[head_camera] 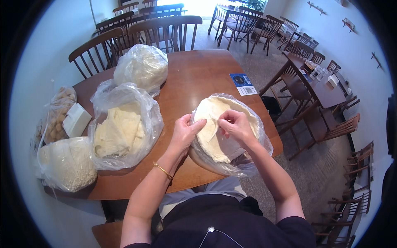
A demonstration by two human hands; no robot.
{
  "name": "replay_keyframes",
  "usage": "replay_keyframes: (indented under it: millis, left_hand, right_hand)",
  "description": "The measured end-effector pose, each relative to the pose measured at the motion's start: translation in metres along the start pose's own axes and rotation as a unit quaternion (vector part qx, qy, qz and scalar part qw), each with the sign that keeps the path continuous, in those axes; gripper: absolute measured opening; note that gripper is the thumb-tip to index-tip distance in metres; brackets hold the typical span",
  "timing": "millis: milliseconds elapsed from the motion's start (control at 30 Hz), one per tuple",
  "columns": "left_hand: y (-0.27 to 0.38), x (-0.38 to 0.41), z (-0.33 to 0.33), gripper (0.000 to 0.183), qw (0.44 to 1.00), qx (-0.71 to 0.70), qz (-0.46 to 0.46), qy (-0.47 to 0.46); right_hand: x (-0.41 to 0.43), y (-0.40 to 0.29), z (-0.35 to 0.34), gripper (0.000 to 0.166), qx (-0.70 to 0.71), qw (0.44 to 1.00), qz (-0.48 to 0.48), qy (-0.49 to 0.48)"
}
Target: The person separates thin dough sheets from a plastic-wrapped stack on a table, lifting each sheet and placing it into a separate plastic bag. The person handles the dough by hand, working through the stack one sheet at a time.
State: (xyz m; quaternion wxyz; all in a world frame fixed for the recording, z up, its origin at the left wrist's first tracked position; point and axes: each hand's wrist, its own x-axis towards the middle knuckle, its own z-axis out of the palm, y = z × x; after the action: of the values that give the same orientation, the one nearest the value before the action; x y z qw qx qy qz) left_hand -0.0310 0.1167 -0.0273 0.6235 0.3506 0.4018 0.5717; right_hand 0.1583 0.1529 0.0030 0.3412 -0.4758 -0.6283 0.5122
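Observation:
In front of me a round container lined with a clear plastic bag [263,145] holds thin pale sheets [214,144] that look like tofu skin. My left hand [185,131] grips the left edge of a sheet, thumb on top and fingers behind. Near the sheet's middle, my right hand [236,125] pinches a raised fold between thumb and fingertips. The bottom of the container is mostly hidden by the sheets and my right arm. To the left, an open plastic bag [152,124] contains more folded pale sheets [121,130].
A closed bag [141,68] of pale contents sits at the table's back. Left are a bag of enoki-like mushrooms [69,164], a bag of round brown pieces [57,124] and a white box [77,119]. A printed card [243,84] lies by the right edge of the wooden table [198,71].

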Motion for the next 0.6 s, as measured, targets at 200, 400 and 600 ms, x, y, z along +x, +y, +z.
replay_keyframes:
  millis: [200,400,600]
  left_hand:
    - [-0.001,-0.007,0.004,0.03,0.997,0.072,0.026,-0.008]
    - [0.006,-0.014,0.01,0.029,0.994,0.103,0.02,-0.026]
    - [0.007,-0.017,0.006,0.029,0.977,0.205,0.03,-0.038]
  right_hand:
    - [-0.011,0.001,-0.003,0.006,0.112,0.992,0.06,0.009]
    - [-0.014,0.007,0.003,0.008,0.242,0.967,0.078,0.017]
    - [-0.014,0.001,0.001,0.01,0.055,0.998,0.037,-0.002]
